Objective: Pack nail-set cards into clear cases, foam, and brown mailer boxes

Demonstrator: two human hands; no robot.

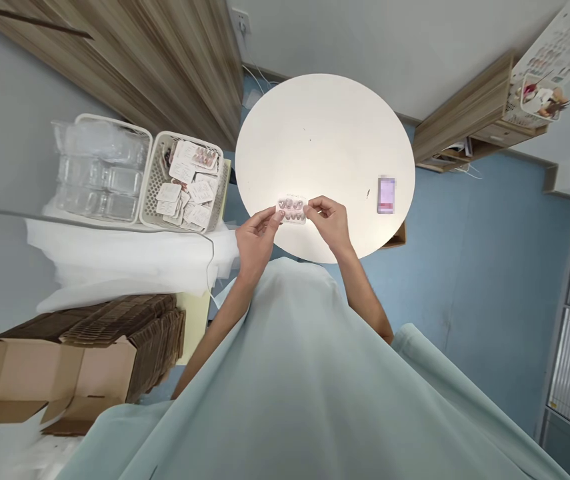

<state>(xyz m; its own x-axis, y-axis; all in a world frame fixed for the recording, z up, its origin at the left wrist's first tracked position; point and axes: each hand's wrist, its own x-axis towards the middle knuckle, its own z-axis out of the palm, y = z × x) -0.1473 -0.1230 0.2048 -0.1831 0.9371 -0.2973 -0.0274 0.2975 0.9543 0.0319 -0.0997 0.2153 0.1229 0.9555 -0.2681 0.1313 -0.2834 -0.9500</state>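
Between my two hands is a small pack of press-on nails (293,208), a pale card or tray with two rows of pinkish, glittery nails facing up. It is held over the near part of a round white table (325,133). My left hand (257,237) pinches its left end between thumb and fingers. On the other side, my right hand (331,223) grips the right edge with thumb and forefinger, its other fingers curled. Whether the pack touches the tabletop I cannot tell.
A phone (386,195) lies at the table's right. To the left stand a white basket (151,193) of carded nail sets and another basket (145,143) of clear plastic boxes. White foam sheets (129,263) and folded cardboard boxes (99,373) lie nearer. A wooden cabinet (469,113) is at right.
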